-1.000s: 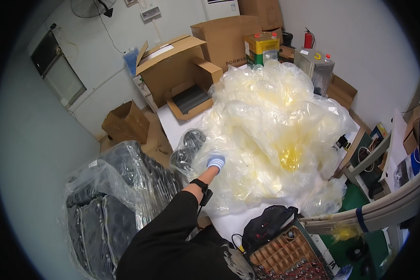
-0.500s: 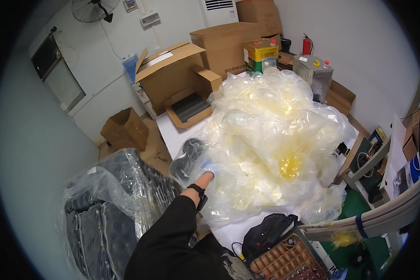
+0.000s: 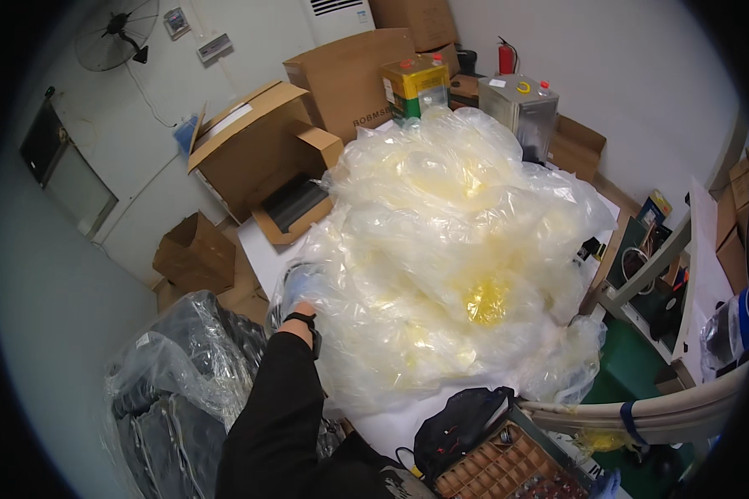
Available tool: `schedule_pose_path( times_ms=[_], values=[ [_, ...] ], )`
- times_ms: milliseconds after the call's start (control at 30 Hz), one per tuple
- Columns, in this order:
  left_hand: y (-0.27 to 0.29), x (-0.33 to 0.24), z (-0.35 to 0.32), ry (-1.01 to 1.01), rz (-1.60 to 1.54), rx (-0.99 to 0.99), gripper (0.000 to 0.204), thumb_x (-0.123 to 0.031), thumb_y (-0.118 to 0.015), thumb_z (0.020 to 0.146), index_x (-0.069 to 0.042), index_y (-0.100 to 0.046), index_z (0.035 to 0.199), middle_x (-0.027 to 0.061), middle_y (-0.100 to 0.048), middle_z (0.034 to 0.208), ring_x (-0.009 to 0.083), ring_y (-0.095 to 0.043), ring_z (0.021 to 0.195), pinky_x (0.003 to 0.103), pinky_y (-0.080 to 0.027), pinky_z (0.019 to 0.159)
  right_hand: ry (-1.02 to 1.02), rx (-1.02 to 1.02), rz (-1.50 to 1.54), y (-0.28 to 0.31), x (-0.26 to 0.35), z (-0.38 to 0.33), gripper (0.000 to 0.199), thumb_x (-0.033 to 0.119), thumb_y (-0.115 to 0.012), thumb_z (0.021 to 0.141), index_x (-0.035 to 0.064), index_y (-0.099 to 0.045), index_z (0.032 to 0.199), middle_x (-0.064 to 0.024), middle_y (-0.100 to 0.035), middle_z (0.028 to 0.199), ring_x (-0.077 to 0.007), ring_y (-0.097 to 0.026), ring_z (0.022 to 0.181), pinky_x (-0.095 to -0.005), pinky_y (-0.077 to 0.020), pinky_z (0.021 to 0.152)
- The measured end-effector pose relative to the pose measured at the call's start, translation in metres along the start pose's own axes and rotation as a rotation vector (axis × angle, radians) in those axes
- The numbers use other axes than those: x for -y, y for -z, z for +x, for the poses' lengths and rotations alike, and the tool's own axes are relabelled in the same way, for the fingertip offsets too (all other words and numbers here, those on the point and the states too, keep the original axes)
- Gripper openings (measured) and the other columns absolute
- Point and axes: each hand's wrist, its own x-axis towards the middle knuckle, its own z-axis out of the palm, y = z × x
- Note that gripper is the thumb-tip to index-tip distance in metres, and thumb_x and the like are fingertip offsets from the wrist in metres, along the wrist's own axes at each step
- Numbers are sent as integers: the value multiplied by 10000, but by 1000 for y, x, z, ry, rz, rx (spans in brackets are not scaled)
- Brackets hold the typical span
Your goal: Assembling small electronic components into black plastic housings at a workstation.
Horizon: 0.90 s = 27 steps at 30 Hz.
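I take the big heap of crumpled, pale yellow clear plastic bags [image 3: 458, 249] as my landmark; it covers most of the white table [image 3: 262, 249] in the middle of the view.

Far left of the heap, low down, I see a bulky clear plastic sack stuffed with dark items [image 3: 175, 391]. Above it, still left of the heap, sits a small open brown cardboard box on the floor [image 3: 195, 254], and further up a large open cardboard carton with a dark tray inside [image 3: 262, 158] stands at the heap's upper left edge.

My left hand [image 3: 298, 287], in a light blue glove with a dark band at the wrist, comes up from a black sleeve [image 3: 275, 407] and sits at the heap's left edge, pressed into the plastic. The fingers are mostly buried among the bags, so I cannot tell whether they are clenched on a bag or loose. A dark bundle wrapped in clear film seems to lie just by that hand, but it is too hidden to be sure.

My right hand does not show.

Behind the heap stand a yellow and green metal can [image 3: 414, 83] and a silver square metal tin [image 3: 520, 104], with a red fire extinguisher [image 3: 505, 56] beyond them.

Below the heap, near its lower right edge, lie a black fabric bag [image 3: 462, 420] and a brown tray of small square compartments [image 3: 508, 466]. Right of the heap is a green shelf frame [image 3: 641, 283].
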Motion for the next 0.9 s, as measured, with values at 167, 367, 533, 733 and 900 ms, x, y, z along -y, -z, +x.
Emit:
schedule_pose_path(
  times_ms=[167, 367, 533, 733, 900],
  values=[
    [38, -48, 6, 46, -344, 175, 248, -78, -418, 913, -40, -520, 1136, 85, -585, 967, 171, -581, 860, 275, -487, 776, 33, 17, 35, 80, -77, 74, 420, 162, -583, 860, 78, -482, 1259, -51, -579, 989, -102, -517, 787, -234, -428, 649],
    [134, -207, 45, -66, -239, 307, 284, -159, -516, 829, -51, -549, 1089, 113, -599, 977, 217, -585, 880, 319, -474, 811, 113, 77, -8, 49, -72, 46, 359, 154, -573, 871, 69, -507, 1214, 13, -561, 856, -26, -429, 576, -172, -344, 465],
    [207, -315, 0, -270, 135, 395, 410, -323, -679, 685, -72, -598, 999, 165, -622, 952, 305, -588, 895, 379, -459, 826, 154, 223, -106, -13, -26, -19, 299, 116, -548, 887, 22, -517, 1169, -7, -552, 819, -45, -466, 609, -173, -397, 513],
    [246, -360, -62, -363, -138, 710, 419, -395, -660, 715, -83, -602, 989, 161, -635, 870, 336, -598, 859, 410, -458, 799, 127, 434, -234, -62, 10, -93, 287, 50, -551, 856, -26, -519, 1131, -60, -599, 962, -95, -561, 796, -214, -468, 693],
    [271, -379, -94, -306, -104, 950, 365, -395, -503, 854, -67, -604, 979, 184, -626, 894, 353, -601, 846, 432, -458, 776, 304, 844, -415, -119, 52, -168, 356, 71, -607, 797, 6, -529, 1138, -100, -615, 999, -157, -594, 879, -272, -477, 798]
  ],
)
